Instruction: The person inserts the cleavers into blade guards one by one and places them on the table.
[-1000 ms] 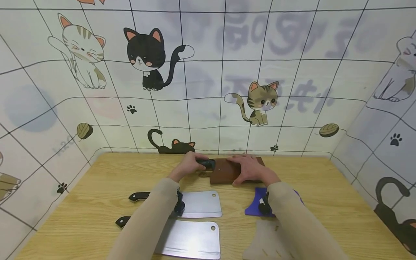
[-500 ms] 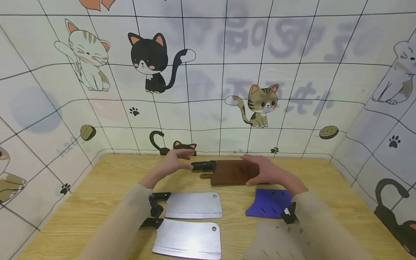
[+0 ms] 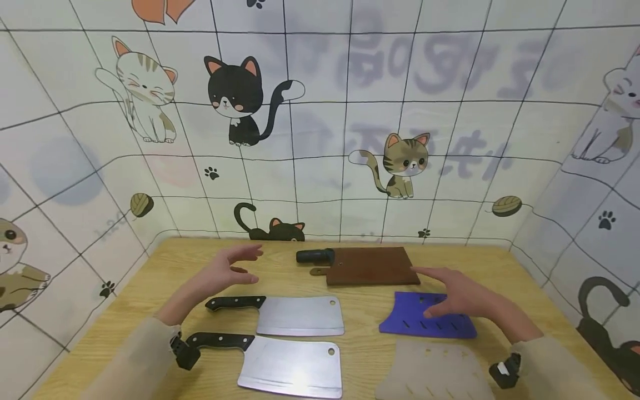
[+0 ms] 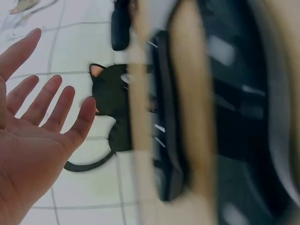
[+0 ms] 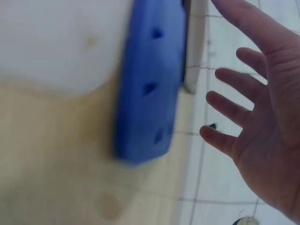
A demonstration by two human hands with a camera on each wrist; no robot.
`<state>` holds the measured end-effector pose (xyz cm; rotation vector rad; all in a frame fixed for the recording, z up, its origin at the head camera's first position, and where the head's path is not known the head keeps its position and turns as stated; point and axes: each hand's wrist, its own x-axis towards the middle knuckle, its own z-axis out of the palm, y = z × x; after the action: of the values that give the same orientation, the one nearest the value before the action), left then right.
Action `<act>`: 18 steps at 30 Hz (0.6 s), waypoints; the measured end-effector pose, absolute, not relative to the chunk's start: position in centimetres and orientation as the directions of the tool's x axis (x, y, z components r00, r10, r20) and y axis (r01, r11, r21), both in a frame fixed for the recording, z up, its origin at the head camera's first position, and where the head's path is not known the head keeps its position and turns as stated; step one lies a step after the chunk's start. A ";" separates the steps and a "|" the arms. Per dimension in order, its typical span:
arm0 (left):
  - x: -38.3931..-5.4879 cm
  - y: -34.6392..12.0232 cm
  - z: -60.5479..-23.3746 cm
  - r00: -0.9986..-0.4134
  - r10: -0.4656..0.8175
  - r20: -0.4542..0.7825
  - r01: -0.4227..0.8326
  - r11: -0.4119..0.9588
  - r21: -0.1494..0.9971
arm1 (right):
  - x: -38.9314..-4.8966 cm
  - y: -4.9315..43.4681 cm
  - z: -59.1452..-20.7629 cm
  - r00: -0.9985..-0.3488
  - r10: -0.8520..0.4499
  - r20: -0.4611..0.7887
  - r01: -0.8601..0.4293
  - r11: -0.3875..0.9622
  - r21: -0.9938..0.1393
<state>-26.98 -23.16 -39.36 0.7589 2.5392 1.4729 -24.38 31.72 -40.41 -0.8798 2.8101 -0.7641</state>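
Observation:
My left hand [image 3: 222, 272] hovers with spread fingers above the table's left side, holding nothing. Its palm and fingers [image 4: 47, 108] show free in the left wrist view. My right hand [image 3: 460, 291] is also loose and overlaps a slotted blue plastic piece [image 3: 405, 319] in the head view. At the back lies a brown sheath [image 3: 372, 266] with a black handle [image 3: 312, 256] sticking out leftward and a small tab below it. Two cleavers lie in front, a farther cleaver [image 3: 302, 316] and a nearer cleaver [image 3: 290, 366], their black riveted handles pointing left.
A whitish slotted piece [image 3: 430, 369], similar in outline to the blue one, lies in front of it at the right. The wooden table [image 3: 357, 311] ends at the back and sides against a cloth wall [image 3: 320, 133] printed with cats.
My left hand has released the black handle and drawn back left. My right hand has left the brown sheath, moving right and nearer. The sheathed item stays in place.

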 end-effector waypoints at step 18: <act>-25.3 -27.6 -44.0 -0.880 0.457 0.131 0.401 0.566 0.720 | -22.1 33.9 -43.2 -0.812 -0.581 0.054 -0.541 0.715 -0.444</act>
<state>-25.31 -27.61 -44.02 0.7459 2.7168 1.2220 -22.13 33.91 -43.18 -0.9263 2.8260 -0.6890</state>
